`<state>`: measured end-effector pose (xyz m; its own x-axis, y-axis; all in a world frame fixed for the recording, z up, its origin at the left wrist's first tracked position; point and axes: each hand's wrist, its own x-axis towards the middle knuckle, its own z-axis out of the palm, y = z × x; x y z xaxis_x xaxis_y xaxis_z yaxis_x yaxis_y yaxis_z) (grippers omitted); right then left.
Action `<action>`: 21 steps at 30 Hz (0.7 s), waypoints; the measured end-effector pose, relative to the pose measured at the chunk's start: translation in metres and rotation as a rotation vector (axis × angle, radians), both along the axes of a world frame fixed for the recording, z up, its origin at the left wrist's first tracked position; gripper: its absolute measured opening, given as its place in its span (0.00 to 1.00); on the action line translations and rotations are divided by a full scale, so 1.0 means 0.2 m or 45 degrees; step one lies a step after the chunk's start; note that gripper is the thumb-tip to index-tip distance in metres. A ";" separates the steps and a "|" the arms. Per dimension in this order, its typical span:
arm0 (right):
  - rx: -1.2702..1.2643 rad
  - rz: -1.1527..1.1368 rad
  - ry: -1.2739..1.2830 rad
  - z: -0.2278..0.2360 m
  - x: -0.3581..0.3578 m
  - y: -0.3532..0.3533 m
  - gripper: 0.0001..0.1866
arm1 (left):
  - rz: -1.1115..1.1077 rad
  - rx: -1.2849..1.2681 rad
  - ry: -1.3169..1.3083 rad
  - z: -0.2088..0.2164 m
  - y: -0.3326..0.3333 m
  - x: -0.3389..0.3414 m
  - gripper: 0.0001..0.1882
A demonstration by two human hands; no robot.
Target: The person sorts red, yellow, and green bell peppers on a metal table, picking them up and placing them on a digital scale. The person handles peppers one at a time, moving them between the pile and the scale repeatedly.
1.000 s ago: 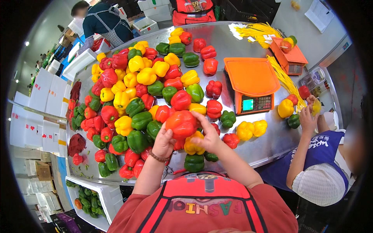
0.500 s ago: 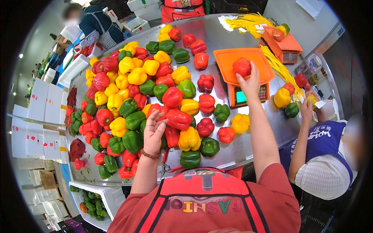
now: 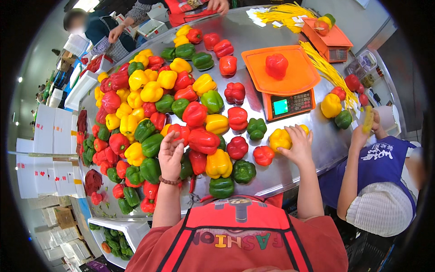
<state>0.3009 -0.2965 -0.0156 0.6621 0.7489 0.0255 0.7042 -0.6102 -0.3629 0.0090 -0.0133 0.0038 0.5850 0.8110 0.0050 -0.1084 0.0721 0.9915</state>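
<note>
My right hand (image 3: 299, 145) is closed on a yellow bell pepper (image 3: 279, 139) near the table's front edge, its fingers partly covering it. A patch of yellow shows beyond the fingertips; whether it is a second pepper, I cannot tell. My left hand (image 3: 170, 158), a beaded bracelet at its wrist, hovers over the pile with loosely bent fingers apart and nothing in them. Close to it lie red bell peppers (image 3: 204, 141). A red bell pepper (image 3: 276, 66) rests alone on the orange scale (image 3: 256, 78), whose display is lit green.
Red, yellow and green peppers cover the metal table (image 3: 253, 199). A second orange scale (image 3: 333, 38) holding peppers stands far right, beside yellow tape strips (image 3: 283, 18). A co-worker in a blue apron (image 3: 362, 167) works at right; others stand beyond. A white box (image 3: 136, 233) sits front left.
My right hand has left the red pepper on the scale and come down toward me onto a yellow pepper. My left hand has shifted slightly left. The co-workers' hands at the back have come into view.
</note>
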 end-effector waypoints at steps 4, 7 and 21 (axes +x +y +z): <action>-0.174 0.158 -0.146 0.01 -0.02 0.01 0.43 | -0.056 -0.019 0.000 -0.02 -0.04 0.05 0.27; -0.213 0.217 -0.133 -0.03 0.01 0.03 0.45 | -0.102 -0.051 0.008 -0.04 -0.08 0.04 0.27; 0.696 -0.302 -0.292 0.14 0.72 0.38 0.43 | -0.004 0.063 0.006 0.04 0.00 -0.08 0.25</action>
